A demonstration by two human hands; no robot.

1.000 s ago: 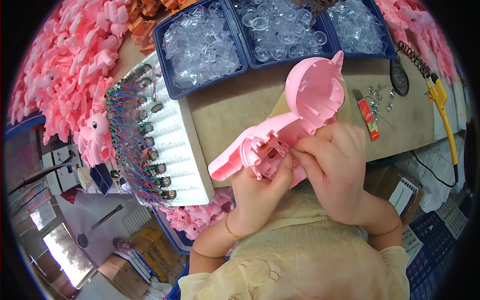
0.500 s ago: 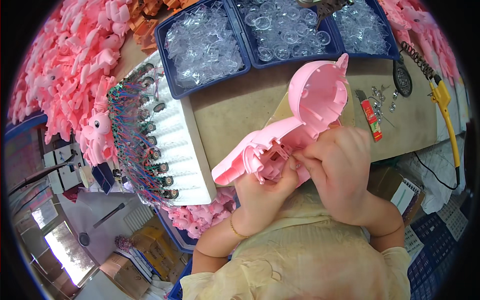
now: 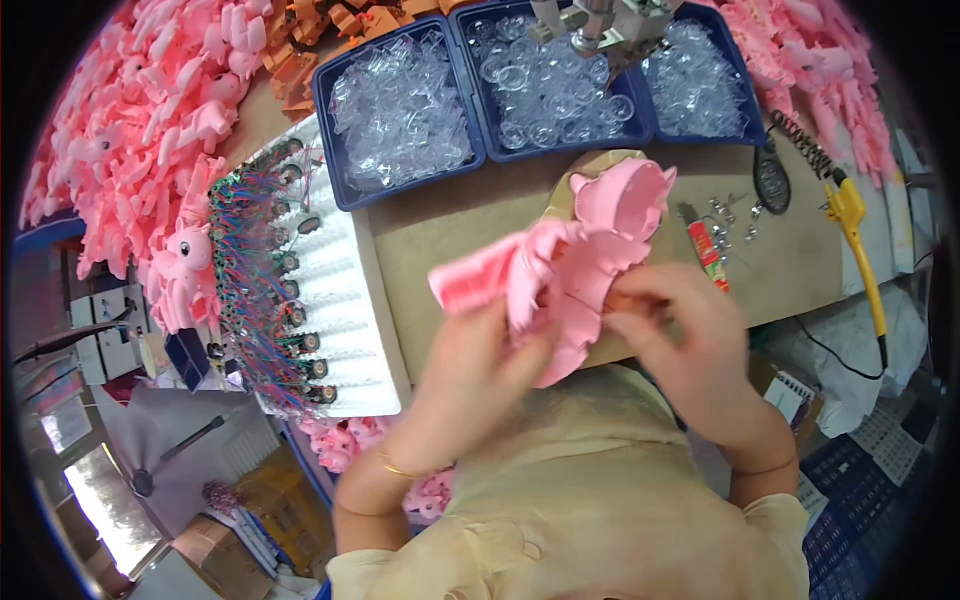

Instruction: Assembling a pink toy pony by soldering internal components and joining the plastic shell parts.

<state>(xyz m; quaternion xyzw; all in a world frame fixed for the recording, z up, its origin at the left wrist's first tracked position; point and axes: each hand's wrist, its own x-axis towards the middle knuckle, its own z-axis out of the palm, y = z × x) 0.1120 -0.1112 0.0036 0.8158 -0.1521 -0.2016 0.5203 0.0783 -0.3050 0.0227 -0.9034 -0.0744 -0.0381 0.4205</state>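
A hollow pink plastic toy shell [image 3: 585,290], with a rounded head part at its far end, is held tilted over the near edge of the table. Its inside, with moulded ribs, partly shows, smeared by motion. My left hand [image 3: 480,365] grips it from the left and below, thumb over the near rim. On the other side my right hand [image 3: 695,345] is closed, its thumb and fingers pinching the shell's right edge. Whether a small part is also between those fingers I cannot make out.
Blue bins [image 3: 400,185] of clear plastic parts line the back. On the left, a white foam tray [image 3: 365,340] holds wired round speakers beside heaped pink toy pieces [image 3: 150,130]. At right lie a red tool [image 3: 705,250], small metal bits and a yellow-handled tool [image 3: 848,210] on a coiled cord.
The pink shell has turned in my hands and its head part has dropped nearer. My left hand has moved slightly left. The view has shifted, showing more of the metal machine above the bins.
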